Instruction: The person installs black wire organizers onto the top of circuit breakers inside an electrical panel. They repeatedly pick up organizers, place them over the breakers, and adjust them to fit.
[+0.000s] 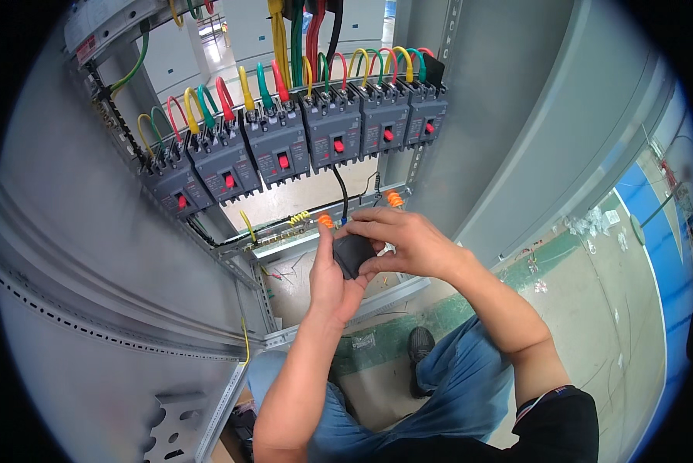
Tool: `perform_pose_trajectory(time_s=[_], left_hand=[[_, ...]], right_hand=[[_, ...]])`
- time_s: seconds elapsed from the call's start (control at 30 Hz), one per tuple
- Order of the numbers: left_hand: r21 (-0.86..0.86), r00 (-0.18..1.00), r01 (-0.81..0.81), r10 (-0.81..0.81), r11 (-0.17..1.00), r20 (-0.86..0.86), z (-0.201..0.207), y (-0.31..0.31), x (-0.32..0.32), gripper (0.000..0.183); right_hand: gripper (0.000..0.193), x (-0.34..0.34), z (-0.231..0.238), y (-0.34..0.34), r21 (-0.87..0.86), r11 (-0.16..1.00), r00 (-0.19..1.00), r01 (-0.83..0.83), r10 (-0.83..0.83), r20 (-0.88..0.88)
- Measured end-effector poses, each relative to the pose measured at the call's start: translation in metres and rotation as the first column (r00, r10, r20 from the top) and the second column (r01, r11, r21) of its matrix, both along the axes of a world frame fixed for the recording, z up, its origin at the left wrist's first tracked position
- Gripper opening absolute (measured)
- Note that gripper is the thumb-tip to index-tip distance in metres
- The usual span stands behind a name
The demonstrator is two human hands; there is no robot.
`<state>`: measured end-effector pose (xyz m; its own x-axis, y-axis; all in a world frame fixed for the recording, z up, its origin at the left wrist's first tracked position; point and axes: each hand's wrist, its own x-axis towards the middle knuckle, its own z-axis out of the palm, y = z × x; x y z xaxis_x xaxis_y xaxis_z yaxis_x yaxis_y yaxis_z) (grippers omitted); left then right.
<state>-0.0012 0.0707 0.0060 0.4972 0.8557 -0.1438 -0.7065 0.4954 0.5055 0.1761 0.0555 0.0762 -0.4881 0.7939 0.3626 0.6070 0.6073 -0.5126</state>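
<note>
Both my hands meet in front of the row of breakers, around a black, flat, square-cornered piece (353, 255). My left hand (332, 272) cradles it from the left and below, with the thumb along its edge. From the right, my right hand (408, 241) grips its edge between thumb and fingers; some fingertips are hidden behind it. Beyond the hands, a row of dark grey circuit breakers (279, 154) with red toggles spans the cabinet frame. Yellow, green and red wires (267, 81) loop into their upper terminals. A similar black plate (433, 71) stands upright at the rightmost breaker.
Orange insulators (393, 199) sit on a lower crossbar. A black cable (341, 193) hangs behind my hands. Grey cabinet panels (76, 193) rise at the left, and another grey panel (547, 116) at the right. Clear plastic scraps (591, 224) lie on the floor at the right.
</note>
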Motion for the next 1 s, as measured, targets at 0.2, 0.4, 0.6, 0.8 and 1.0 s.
perform_pose_trajectory(time_s=[0.2, 0.4, 0.6, 0.8, 1.0], left_hand=[[0.049, 0.992, -0.030, 0.036, 0.998, -0.119, 0.007, 0.002, 0.001, 0.065], [0.373, 0.855, 0.002, 0.192, 0.928, -0.482, 0.014, 0.004, -0.005, 0.025], [0.154, 0.958, -0.059, 0.100, 0.986, -0.269, 0.007, 0.002, 0.002, 0.029], [0.111, 0.967, 0.001, 0.027, 0.994, -0.252, 0.001, 0.000, 0.011, 0.051], [0.035, 0.977, 0.017, -0.010, 0.999, -0.211, -0.004, 0.004, 0.008, 0.052]], right_hand=[[0.032, 0.009, -0.021, 0.008, -0.125, 0.991, 0.930, 0.041, -0.083, -0.357], [0.016, 0.023, -0.014, 0.013, -0.471, 0.877, 0.763, -0.097, -0.238, -0.600], [0.018, 0.004, -0.021, 0.009, -0.355, 0.934, 0.760, -0.046, -0.198, -0.619], [0.021, 0.033, 0.012, 0.027, -0.219, 0.939, 0.602, 0.266, -0.339, -0.723], [0.025, 0.084, 0.079, 0.067, 0.316, 0.679, 0.708, 0.663, -0.430, -0.561]])
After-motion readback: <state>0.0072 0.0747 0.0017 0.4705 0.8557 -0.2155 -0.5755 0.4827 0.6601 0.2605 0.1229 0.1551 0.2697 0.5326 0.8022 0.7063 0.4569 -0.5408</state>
